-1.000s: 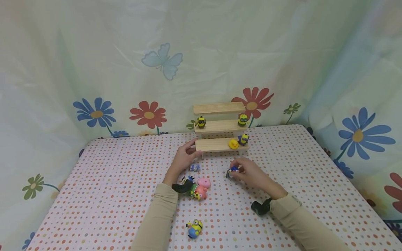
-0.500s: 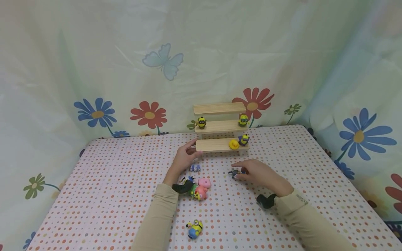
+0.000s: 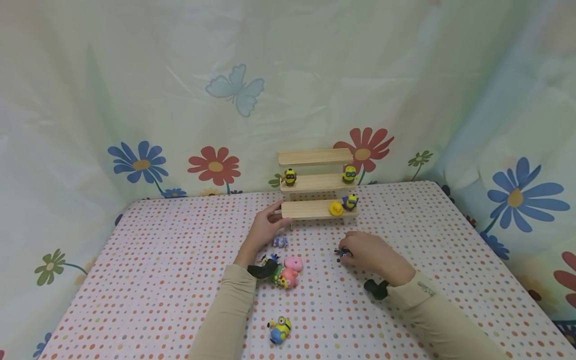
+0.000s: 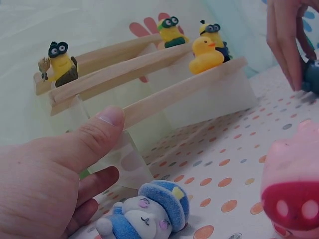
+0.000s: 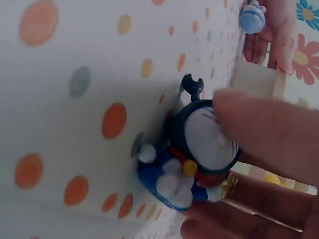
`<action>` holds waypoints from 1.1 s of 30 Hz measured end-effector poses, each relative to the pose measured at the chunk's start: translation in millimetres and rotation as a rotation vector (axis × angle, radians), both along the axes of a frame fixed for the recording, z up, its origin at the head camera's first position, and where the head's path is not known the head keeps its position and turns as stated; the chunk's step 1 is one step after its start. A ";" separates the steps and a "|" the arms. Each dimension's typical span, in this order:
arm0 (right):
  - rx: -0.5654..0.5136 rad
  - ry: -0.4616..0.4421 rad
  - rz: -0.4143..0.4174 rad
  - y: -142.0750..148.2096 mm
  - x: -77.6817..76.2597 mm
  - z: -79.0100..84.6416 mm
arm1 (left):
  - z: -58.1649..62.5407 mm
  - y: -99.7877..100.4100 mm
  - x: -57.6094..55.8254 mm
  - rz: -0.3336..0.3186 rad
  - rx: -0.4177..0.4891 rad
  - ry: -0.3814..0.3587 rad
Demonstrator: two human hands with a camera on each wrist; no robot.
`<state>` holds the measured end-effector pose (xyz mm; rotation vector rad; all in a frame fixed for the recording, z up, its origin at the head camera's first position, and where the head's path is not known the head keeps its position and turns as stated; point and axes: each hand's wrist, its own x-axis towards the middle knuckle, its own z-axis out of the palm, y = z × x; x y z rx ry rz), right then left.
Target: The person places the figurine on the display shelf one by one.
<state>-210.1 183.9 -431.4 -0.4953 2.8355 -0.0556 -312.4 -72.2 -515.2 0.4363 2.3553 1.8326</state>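
Observation:
My left hand holds the left end of the lowest board of a three-tier wooden shelf, its thumb against the board's end in the left wrist view. On the table, my right hand grips a small Doraemon figurine. In the right wrist view the thumb lies on its head and fingers are under its side. The figurine lies tilted, with a dark claw-like piece on its head. A plush-looking figurine in a blue cap lies just below my left hand.
Minion figurines and a yellow rubber duck stand on the lower two boards. Pink pig figurines and others lie near my left wrist, partly hidden. One more minion lies near the front. A flowered curtain hangs behind.
My right hand has shifted slightly right and towards me with the Doraemon figurine, loosening its fingers and then closing them on it again. My left hand stays at the shelf.

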 end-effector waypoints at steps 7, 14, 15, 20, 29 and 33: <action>0.022 -0.029 0.070 -6.7 -4.8 4.0 | -1.7 0.0 -0.3 0.013 -0.009 -0.018; -0.102 -0.053 0.057 -5.6 -15.8 22.4 | -4.2 -0.3 -2.1 0.008 -0.009 -0.023; -0.146 -0.050 0.055 -4.0 -18.0 26.5 | -4.2 -0.3 -2.2 0.004 -0.005 -0.023; -0.363 0.014 0.050 4.9 -30.3 52.1 | -3.9 -0.1 -2.1 -0.002 0.006 -0.026; -0.519 0.278 -0.140 26.3 -80.5 121.5 | 1.2 -0.6 -0.4 0.007 -0.012 -0.009; -0.521 0.320 -0.234 37.1 -111.1 138.8 | -5.2 0.1 -1.8 0.005 -0.002 -0.015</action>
